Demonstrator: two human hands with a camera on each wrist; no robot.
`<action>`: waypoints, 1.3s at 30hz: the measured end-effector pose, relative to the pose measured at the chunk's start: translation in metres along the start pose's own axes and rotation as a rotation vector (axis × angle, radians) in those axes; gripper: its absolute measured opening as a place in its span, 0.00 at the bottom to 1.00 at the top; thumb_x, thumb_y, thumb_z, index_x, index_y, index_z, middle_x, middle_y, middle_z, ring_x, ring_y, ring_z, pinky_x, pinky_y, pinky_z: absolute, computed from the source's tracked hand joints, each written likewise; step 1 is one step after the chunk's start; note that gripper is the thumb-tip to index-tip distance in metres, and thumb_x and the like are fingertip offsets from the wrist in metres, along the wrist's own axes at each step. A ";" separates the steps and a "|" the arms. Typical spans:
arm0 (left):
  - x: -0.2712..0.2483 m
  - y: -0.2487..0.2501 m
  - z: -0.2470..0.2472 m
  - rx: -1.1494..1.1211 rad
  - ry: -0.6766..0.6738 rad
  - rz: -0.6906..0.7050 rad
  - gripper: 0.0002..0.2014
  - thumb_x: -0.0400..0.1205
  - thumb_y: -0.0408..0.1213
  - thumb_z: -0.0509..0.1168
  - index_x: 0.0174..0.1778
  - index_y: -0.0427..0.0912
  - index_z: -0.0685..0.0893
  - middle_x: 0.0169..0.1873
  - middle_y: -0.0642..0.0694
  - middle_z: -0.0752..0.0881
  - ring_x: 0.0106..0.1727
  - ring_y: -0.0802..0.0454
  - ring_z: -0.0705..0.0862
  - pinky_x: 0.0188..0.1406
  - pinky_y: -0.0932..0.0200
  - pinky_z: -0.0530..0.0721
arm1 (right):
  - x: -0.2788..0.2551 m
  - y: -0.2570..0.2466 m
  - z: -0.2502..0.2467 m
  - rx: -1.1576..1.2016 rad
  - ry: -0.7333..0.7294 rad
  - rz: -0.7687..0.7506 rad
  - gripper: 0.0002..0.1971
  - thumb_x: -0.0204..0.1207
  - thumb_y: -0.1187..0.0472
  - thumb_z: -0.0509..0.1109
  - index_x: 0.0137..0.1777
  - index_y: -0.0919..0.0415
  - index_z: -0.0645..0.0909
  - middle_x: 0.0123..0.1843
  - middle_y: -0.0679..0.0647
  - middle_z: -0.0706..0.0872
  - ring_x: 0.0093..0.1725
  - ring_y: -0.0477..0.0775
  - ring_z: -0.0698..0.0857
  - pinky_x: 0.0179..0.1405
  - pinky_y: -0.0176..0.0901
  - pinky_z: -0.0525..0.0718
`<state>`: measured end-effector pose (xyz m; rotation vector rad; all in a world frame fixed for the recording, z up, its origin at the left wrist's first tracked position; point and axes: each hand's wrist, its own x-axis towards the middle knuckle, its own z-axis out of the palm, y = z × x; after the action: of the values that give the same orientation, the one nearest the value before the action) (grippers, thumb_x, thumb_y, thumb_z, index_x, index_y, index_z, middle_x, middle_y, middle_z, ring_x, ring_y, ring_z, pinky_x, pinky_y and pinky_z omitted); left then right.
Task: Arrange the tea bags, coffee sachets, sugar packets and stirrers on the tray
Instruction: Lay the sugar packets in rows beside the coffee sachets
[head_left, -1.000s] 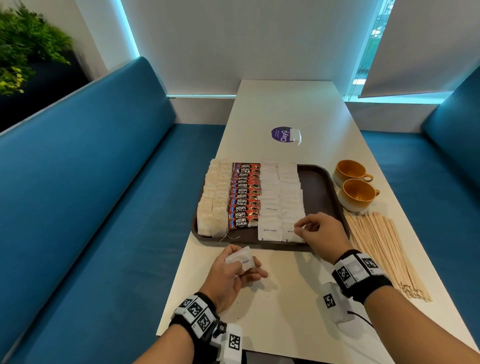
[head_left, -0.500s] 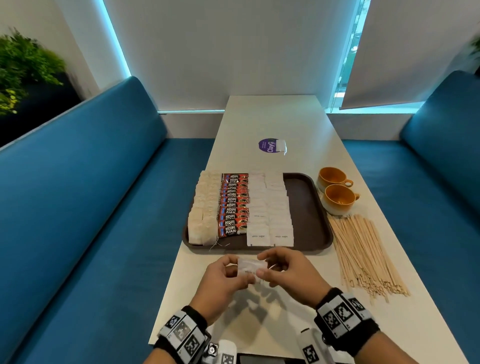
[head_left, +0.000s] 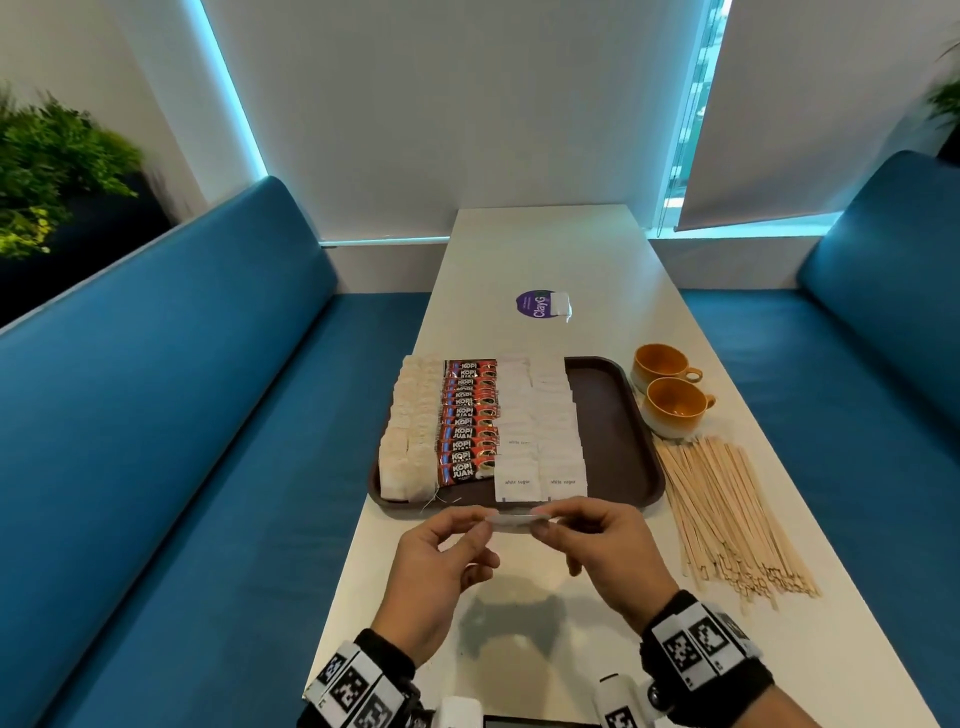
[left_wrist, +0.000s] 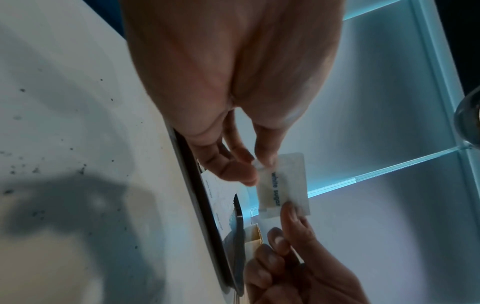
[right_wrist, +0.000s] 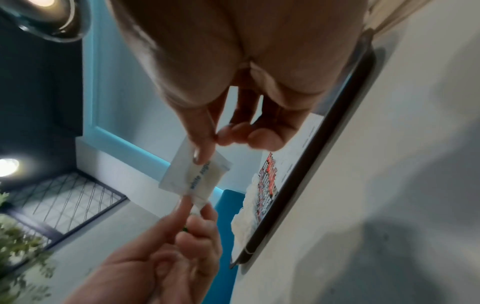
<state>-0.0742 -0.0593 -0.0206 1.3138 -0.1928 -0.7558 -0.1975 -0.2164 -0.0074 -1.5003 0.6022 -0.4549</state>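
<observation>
Both hands, your left hand (head_left: 441, 561) and right hand (head_left: 605, 551), are now pinching one white paper sugar packet (head_left: 517, 519) between them, lifted off the worktop (head_left: 519, 623); you are squaring it flat for the brown plastic tray (head_left: 613, 441).

On the tray (head_left: 613, 415), tea bags (head_left: 410, 441) lie left of coffee sachets (head_left: 470, 421); stirrers (head_left: 727, 519) lie right of it.

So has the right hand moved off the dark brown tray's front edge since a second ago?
Yes. The right hand has come back off the dark brown tray toward the person, and now pinches the white sugar packet with the left hand.
</observation>
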 end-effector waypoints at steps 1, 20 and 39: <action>-0.001 0.001 0.001 -0.029 0.000 -0.025 0.07 0.87 0.31 0.68 0.54 0.38 0.92 0.41 0.38 0.88 0.36 0.41 0.86 0.35 0.54 0.86 | -0.001 -0.002 -0.001 0.020 -0.009 -0.015 0.07 0.74 0.68 0.81 0.45 0.55 0.95 0.38 0.71 0.88 0.31 0.56 0.81 0.32 0.46 0.84; -0.001 0.008 0.003 0.199 -0.044 0.218 0.14 0.74 0.18 0.78 0.44 0.27 0.77 0.36 0.46 0.87 0.40 0.54 0.85 0.47 0.59 0.88 | -0.005 0.006 -0.014 -0.036 -0.065 -0.203 0.16 0.71 0.80 0.78 0.44 0.56 0.93 0.50 0.57 0.94 0.49 0.58 0.91 0.49 0.58 0.90; 0.003 0.000 0.010 0.252 -0.175 -0.009 0.08 0.79 0.22 0.76 0.51 0.35 0.91 0.46 0.34 0.92 0.40 0.43 0.88 0.43 0.52 0.88 | 0.007 0.002 -0.008 -0.045 -0.064 -0.124 0.12 0.75 0.71 0.79 0.55 0.57 0.87 0.49 0.55 0.93 0.50 0.56 0.91 0.52 0.53 0.92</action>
<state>-0.0774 -0.0686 -0.0184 1.4866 -0.4347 -0.8753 -0.1969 -0.2266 -0.0096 -1.5955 0.4737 -0.4897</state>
